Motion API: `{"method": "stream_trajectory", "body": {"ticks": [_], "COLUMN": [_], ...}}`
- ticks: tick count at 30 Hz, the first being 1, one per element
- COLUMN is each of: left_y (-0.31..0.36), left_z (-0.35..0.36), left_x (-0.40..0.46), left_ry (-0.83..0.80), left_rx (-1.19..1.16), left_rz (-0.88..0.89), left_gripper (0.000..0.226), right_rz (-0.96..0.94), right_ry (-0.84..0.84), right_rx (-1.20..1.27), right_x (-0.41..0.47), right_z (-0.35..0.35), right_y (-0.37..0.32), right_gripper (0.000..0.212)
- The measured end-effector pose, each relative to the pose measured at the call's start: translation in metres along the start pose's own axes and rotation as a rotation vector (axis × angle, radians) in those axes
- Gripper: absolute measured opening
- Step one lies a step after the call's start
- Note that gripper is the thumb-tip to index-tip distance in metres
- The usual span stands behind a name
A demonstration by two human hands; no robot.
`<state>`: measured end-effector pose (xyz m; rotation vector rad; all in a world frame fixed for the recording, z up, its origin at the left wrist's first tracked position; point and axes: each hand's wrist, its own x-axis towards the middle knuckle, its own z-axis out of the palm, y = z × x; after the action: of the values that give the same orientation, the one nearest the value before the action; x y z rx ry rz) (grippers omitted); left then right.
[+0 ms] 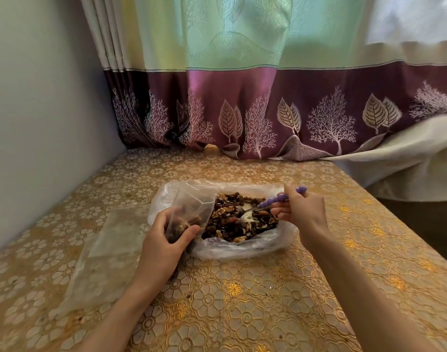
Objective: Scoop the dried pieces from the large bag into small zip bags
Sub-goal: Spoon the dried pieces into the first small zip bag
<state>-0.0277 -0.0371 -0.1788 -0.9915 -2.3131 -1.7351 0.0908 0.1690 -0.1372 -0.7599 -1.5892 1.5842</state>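
Left grip (166, 240): your fingers hold the small zip bag (191, 212) at the large bag's (232, 247) left edge.
Right grip (298, 212): pinches the purple spoon (273, 200), bowl in the dried pieces (240, 219).
Large bag: on the desk (268, 301).

A large clear plastic bag (242, 250) lies open on its side, spilling a heap of brown dried nut and fruit pieces (232, 222). A small clear zip bag (191, 212), partly filled, stands tilted at its left edge, mouth upward.

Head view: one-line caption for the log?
Left hand holds a small zip bag; right hand digs a purple spoon into the large bag.
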Motion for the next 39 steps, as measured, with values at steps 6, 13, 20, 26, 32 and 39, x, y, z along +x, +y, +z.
{"method": "stream_trajectory", "body": {"ticks": [6, 13, 20, 26, 32, 39], "left_y": [0.0, 0.0, 0.0, 0.001, 0.002, 0.004], "left_z": [0.0, 0.0, 0.001, 0.001, 0.0, 0.0], "left_x": [0.001, 0.001, 0.002, 0.001, 0.001, 0.0], "left_ry": [0.003, 0.004, 0.009, 0.012, 0.008, 0.009], "left_rx": [-0.001, 0.002, -0.006, 0.001, -0.006, -0.124], "left_rz": [0.004, 0.0, -0.001, -0.005, -0.014, -0.065], "left_gripper": [0.042, 0.042, 0.044, 0.044, 0.042, 0.063], "right_rz": [0.13, 0.144, 0.064, -0.033, -0.211, -0.478], "right_ry": [0.016, 0.122, 0.096, -0.015, -0.195, -0.335], "right_rx": [0.133, 0.137, 0.226, 0.337, 0.279, 0.144], "right_x": [0.0, 0.008, 0.004, -0.014, -0.038, -0.054], "right_z": [-0.004, -0.012, -0.009, 0.004, 0.024, 0.037], "right_y": [-0.001, -0.001, -0.014, -0.038, -0.049, -0.053], "right_gripper": [0.034, 0.034, 0.039, 0.042, 0.038, 0.03]}}
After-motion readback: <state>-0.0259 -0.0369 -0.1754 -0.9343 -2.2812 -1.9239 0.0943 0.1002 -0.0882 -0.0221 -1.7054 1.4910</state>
